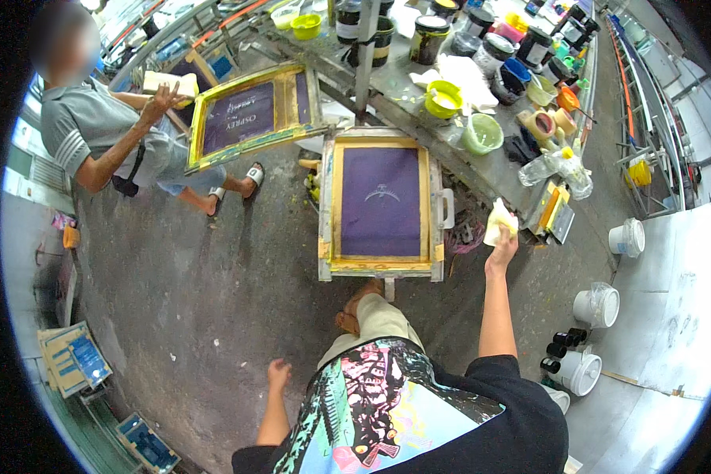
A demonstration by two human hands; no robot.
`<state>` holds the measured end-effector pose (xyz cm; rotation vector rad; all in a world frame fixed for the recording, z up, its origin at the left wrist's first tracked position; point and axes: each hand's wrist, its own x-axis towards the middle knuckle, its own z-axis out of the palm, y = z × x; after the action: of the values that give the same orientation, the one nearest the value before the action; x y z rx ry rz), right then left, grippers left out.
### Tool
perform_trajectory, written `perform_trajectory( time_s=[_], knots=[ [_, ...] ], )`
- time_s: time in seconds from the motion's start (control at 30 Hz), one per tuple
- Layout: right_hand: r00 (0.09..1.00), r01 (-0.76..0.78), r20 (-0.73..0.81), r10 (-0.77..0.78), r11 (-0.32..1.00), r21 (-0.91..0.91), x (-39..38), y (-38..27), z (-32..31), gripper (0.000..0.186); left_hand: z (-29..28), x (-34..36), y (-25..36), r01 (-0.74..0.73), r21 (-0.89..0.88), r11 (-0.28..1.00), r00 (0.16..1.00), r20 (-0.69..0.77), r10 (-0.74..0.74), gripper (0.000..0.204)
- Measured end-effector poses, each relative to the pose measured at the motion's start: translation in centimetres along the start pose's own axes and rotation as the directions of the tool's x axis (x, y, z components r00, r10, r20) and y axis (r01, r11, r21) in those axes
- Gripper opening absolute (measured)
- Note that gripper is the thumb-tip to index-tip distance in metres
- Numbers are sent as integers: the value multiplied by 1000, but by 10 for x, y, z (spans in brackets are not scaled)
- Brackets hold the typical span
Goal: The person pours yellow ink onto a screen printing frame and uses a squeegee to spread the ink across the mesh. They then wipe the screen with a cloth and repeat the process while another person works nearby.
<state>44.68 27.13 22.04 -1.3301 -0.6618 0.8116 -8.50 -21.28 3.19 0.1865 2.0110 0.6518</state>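
In my right hand is a crumpled pale yellow cloth, held up beside the cluttered table's near corner. My left hand hangs low at my side, away from everything, its fingers loosely bent with nothing seen in them. Straight ahead of me a screen printing frame rests flat, with purple mesh and a small pale winged design in its middle. A grey handle sticks out on its right side. Taped yellow edges run around the mesh.
A person at the left holds a pale block beside a second, tilted screen frame. Ink tubs, bowls and tape rolls crowd the table. White buckets line the right wall; more frames lean at lower left.
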Motion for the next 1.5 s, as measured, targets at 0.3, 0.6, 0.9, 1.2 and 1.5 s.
perform_trajectory(
  time_s=[0.3,0.6,0.9,1.2,1.5],
  knots=[
    [990,-137,72,122,699,702,6,-18,96,35,-11,118,213,-430,216,877,899,193,393,41],
    [832,-538,237,502,624,566,14,-16,220,28,81,92,508,-871,47,488,472,356,807,38],
    [878,-419,404,258,823,384,13,-91,352,25,207,41,905,-962,-229,-151,-155,1,988,76],
    [932,188,318,-175,982,-10,196,-120,505,51,301,56,976,-870,-330,-366,-357,-91,930,45],
    [379,890,885,270,155,-429,320,-57,671,36,296,88,988,-792,-408,-453,-477,-49,878,48]
  ],
)
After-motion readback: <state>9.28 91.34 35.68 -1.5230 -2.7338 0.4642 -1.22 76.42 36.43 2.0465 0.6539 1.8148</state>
